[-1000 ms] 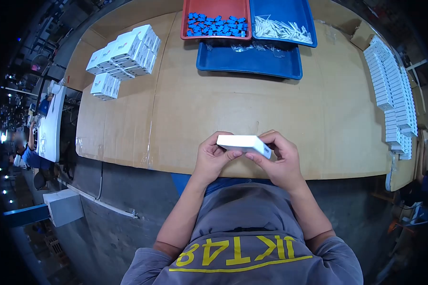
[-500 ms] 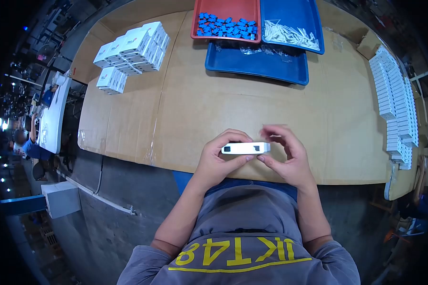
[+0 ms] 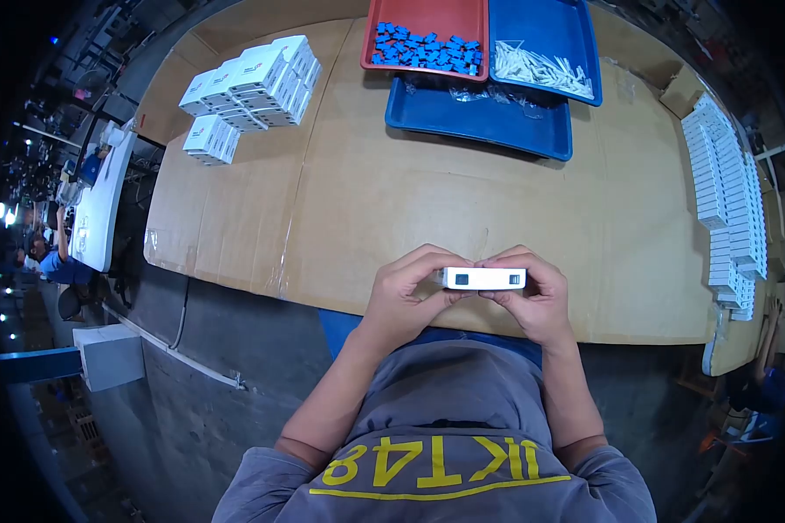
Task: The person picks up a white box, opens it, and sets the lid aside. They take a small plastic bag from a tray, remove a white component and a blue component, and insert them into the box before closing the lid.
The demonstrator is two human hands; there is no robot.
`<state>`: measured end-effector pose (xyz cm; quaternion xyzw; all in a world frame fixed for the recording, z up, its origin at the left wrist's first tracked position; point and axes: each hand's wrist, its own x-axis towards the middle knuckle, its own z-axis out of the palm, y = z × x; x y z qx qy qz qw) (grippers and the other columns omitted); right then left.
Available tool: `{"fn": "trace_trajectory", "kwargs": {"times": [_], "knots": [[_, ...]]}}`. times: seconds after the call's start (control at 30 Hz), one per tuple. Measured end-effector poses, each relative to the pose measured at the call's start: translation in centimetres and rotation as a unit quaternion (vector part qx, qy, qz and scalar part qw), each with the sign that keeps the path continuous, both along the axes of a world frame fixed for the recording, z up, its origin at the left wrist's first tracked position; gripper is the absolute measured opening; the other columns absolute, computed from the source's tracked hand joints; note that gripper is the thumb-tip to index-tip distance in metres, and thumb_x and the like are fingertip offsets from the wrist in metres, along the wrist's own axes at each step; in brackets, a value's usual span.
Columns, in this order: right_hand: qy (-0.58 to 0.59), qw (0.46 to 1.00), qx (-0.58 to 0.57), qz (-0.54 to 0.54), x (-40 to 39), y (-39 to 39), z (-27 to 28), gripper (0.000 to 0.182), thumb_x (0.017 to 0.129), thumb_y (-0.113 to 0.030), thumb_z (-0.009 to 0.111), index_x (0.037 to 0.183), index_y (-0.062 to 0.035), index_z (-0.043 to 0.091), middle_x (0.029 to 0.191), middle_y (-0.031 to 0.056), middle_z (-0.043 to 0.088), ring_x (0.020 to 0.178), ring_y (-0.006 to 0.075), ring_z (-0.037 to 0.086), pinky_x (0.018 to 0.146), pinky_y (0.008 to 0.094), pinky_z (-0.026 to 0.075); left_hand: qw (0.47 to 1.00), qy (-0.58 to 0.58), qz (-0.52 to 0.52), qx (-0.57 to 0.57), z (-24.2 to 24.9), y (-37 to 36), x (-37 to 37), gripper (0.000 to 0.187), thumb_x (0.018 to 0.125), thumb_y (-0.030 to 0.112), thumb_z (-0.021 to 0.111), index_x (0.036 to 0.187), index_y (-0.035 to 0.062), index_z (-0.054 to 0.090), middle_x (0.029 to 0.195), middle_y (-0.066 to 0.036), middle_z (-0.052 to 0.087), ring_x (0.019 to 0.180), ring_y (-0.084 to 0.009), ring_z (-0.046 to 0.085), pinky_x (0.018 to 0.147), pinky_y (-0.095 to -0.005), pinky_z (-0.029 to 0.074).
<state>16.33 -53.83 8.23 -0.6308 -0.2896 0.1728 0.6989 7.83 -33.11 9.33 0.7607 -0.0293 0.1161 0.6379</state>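
Observation:
A small flat white case (image 3: 486, 279), with a dark square opening near each end of its facing edge, is held level above the near part of the cardboard-covered table. My left hand (image 3: 410, 292) grips its left end between thumb and fingers. Around the right end, the thumb and fingers of my right hand (image 3: 536, 292) are closed. The fingertips of both hands come close together at the middle of the case. Its far side is hidden by my fingers.
A red tray (image 3: 427, 73) holds blue parts, and a blue tray (image 3: 542, 96) holds thin white pieces. Nearer stands another blue tray (image 3: 480, 131) with clear plastic bits. White boxes (image 3: 253, 74) are stacked at left; more white stacks (image 3: 724, 200) line the right edge.
My right hand's raised fingers have come down and closed on the case's right end. The case has shifted to the right in my hands.

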Motion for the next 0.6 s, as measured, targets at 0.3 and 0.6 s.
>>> {"fn": "trace_trajectory", "kwargs": {"times": [0.3, 0.6], "knots": [[0.287, 0.954, 0.082, -0.009, 0.2, -0.1, -2.2, 0.038, 0.092, -0.001, 0.076, 0.127, 0.0023, 0.062, 0.117, 0.0118, 0.071, 0.108, 0.0198, 0.070, 0.092, 0.0322, 0.058, 0.982, 0.106, -0.022, -0.154, -1.4, -0.7, -0.2, 0.070, 0.083, 0.014, 0.088, 0.141, -0.0034, 0.053, 0.133, -0.015, 0.064, 0.128, -0.0224, 0.059, 0.109, -0.0342, 0.044], [0.545, 0.800, 0.249, 0.012, -0.5, 1.0, -4.7, 0.043, 0.109, -0.026, 0.058, 0.140, 0.0028, 0.054, 0.129, 0.0120, 0.069, 0.119, 0.0198, 0.067, 0.102, 0.0338, 0.055, 0.962, 0.116, -0.056, -0.242, -5.1, -2.5, 1.6, 0.110, 0.085, 0.032, 0.086, 0.167, 0.0061, 0.017, 0.166, -0.018, 0.034, 0.153, -0.0324, 0.035, 0.125, -0.0493, 0.027]]}}
